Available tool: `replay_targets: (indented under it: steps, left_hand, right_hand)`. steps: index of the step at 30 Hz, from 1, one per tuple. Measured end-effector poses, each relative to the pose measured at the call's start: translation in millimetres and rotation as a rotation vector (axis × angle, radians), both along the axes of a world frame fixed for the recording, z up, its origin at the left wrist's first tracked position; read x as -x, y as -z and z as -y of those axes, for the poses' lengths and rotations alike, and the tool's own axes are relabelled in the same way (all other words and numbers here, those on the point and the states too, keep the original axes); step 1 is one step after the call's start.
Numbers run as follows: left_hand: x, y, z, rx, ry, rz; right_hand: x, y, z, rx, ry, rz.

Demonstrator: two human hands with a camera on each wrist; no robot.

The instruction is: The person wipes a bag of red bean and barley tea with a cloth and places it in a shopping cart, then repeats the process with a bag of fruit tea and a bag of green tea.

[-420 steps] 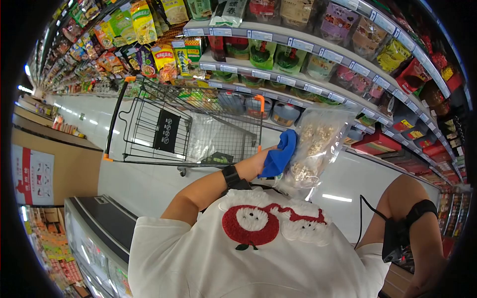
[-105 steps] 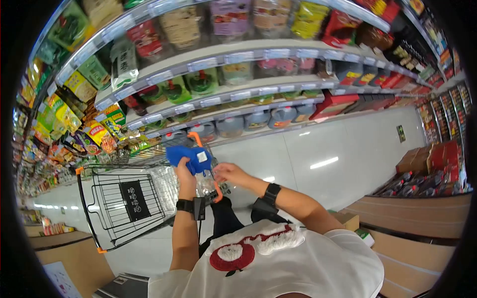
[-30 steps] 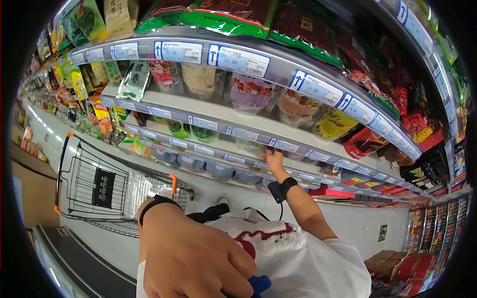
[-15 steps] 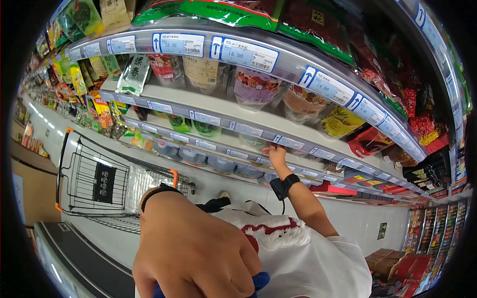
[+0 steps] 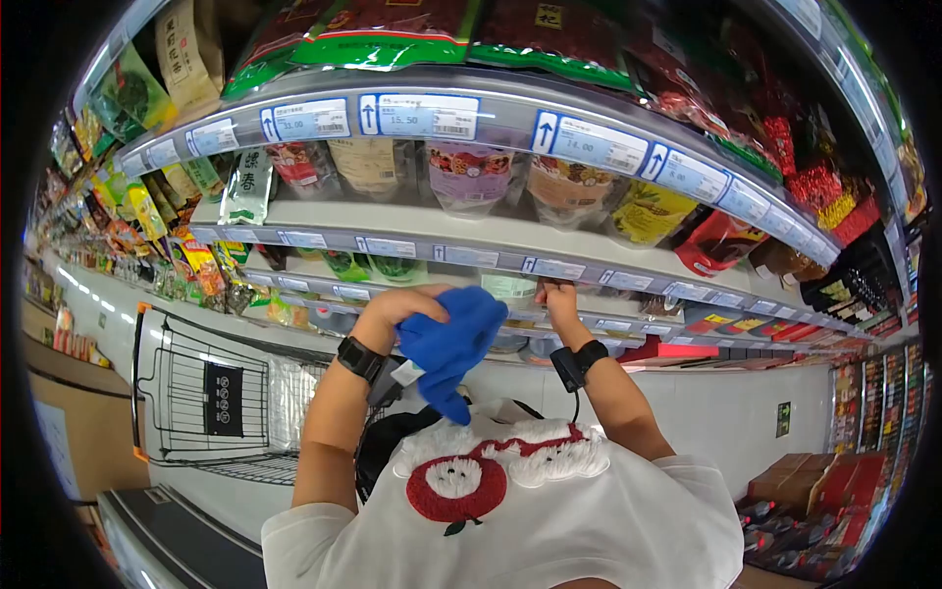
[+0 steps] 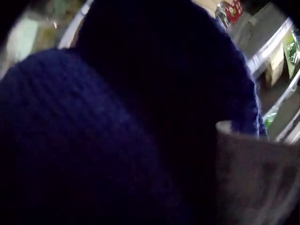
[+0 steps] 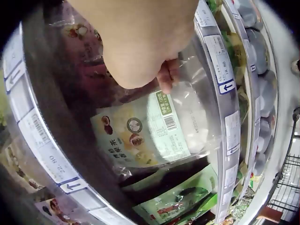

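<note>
Head camera: faces forward and down in a wide, round field, covering grey tiered shelving [image 5: 392, 221] and a black wire shopping cart [image 5: 224, 401]. Left wrist camera: very close to blue knitted cloth [image 6: 93, 131], which fills most of its view. Right wrist camera: turned sideways, near a pale green plastic pouch [image 7: 140, 131]; these 2 items and part of the cart overlap with the head view

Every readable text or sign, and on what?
"15.50": price tag, head view
"33.00": tag to its left
"14.00": tag to its right
Up arrows: on those three
"22.80": left tag, right wrist view
"18.80": upper right tag, same view
"螺春": silver-green packet
Too small or blurred: pale green pouch, black cart sign, other packets
Left wrist view: none legible
</note>
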State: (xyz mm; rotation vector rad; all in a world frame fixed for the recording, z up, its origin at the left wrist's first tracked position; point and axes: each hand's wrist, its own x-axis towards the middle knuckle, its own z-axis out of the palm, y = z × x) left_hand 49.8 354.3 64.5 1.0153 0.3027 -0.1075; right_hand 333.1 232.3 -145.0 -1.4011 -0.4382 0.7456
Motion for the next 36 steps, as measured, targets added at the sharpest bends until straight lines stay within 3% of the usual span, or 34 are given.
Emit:
replay_targets:
  steps: [1,3,8,11,15,16,19,24,27,31,35,36]
  left_hand:
    - [-9.0,25.1,-12.6,-0.111,0.143,-0.063]
    - [-12.4,68.1,-17.0,-0.124,0.172,-0.268]
    - [-4.9,94.7,-7.7,-0.39,0.193,-0.476]
    - [5.0,124.4,2.8,-0.244,0.032,-0.491]
    - [11.2,179.3,39.0,-0.346,-0.381,-0.541]
    - [16.7,222.6,35.9,-0.256,-0.42,-0.514]
    - [18.1,238.8,78.6,-0.074,-0.691,-0.422]
    - [18.8,201.9,158.5,0.055,-0.664,-0.204]
    - [27.5,146.0,203.6,-0.054,-0.592,-0.115]
    - [45.2,95.8,235.8,-0.047,-0.723,0.039]
    - [65.6,64.7,256.8,-0.083,-0.842,0.146]
    - [71.4,60.4,259.5,-0.11,-0.871,0.163]
  right_hand:
    - [0.5,-3.6,3.2,0.019,-0.022,0.016]
    - [3.6,-15.4,14.7,0.065,-0.068,0.046]
    - [14.0,-41.0,48.5,0.096,-0.208,-0.072]
    - [21.3,-32.4,73.4,0.139,-0.221,-0.008]
    - [35.0,-30.9,112.5,0.234,-0.214,0.027]
    - [38.0,-26.7,123.7,0.233,-0.196,0.011]
    - [46.0,-23.3,159.4,0.175,-0.235,-0.023]
    - [62.5,-46.1,209.6,0.066,-0.426,-0.147]
    - [74.5,-58.3,233.3,-0.014,-0.522,-0.253]
    - [93.4,-81.9,247.6,-0.095,-0.579,-0.278]
    - [132.9,-100.7,243.4,-0.256,-0.674,-0.54]
    - [134.4,-94.1,240.6,-0.245,-0.799,-0.624]
